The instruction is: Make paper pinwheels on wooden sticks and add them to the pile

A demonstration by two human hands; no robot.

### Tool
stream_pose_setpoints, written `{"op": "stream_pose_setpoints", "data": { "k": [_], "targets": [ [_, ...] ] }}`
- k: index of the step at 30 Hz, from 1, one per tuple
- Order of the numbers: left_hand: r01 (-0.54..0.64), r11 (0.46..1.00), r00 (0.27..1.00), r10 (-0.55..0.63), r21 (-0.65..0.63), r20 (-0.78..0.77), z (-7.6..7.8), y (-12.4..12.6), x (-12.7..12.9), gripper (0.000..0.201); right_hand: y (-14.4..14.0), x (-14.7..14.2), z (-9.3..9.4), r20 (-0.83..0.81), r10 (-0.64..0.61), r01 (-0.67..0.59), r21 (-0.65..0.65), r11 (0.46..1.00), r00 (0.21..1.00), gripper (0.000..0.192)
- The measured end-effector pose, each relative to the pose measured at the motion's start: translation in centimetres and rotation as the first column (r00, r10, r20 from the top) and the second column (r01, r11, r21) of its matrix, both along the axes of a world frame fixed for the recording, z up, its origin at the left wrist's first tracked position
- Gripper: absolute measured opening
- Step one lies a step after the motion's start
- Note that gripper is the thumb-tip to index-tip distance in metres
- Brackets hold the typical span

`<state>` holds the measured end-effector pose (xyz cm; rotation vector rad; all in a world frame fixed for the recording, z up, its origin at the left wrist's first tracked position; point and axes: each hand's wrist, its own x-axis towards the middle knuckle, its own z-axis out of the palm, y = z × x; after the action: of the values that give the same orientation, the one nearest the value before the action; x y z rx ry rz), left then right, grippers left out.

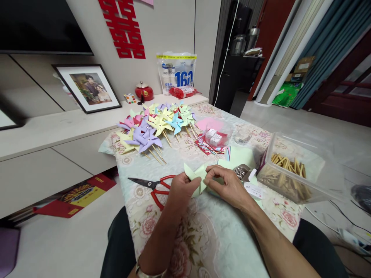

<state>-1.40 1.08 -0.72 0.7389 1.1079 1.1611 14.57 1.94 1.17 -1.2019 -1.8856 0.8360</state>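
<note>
Your two hands are raised over the near part of the cloth-covered desk point(224, 231), both engaged on one workpiece. The piece, a pale green paper pinwheel point(200, 170) with folded blades, is located between them, above the cloth. Your left hand point(184, 186) grips its left side, thumb laid across the paper. Your right hand point(224, 179) is at its right edge, thumb and forefinger brought close together; whether they pinch the paper or a small part cannot be told.

Just beside your left hand lie scissors point(150, 184) with red handles, blades pointing left. Just beyond your right hand sits a small box of metal pieces point(240, 172), a white label point(254, 190) near it. Light green sheets point(240, 155) lie behind the box.

To your right stands a clear plastic container point(268, 181) holding short tan sticks point(290, 166). Toward the far left of the desk, well apart from your hands, is a cluster of pinwheels on sticks point(159, 124) in purple, yellow, pink, blue and green. A clear tub point(227, 131) stands near striped packets point(207, 147).
</note>
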Motion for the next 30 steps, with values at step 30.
{"op": "stream_pose_setpoints", "data": {
  "k": [30],
  "targets": [
    [0.040, 0.996, 0.971, -0.057, 0.075, 0.234, -0.5, 0.3, 0.2, 0.040, 1.5, 4.4, 4.9, 0.969, -0.060, 0.035, 0.053, 0.998, 0.238, 0.018]
  ]
}}
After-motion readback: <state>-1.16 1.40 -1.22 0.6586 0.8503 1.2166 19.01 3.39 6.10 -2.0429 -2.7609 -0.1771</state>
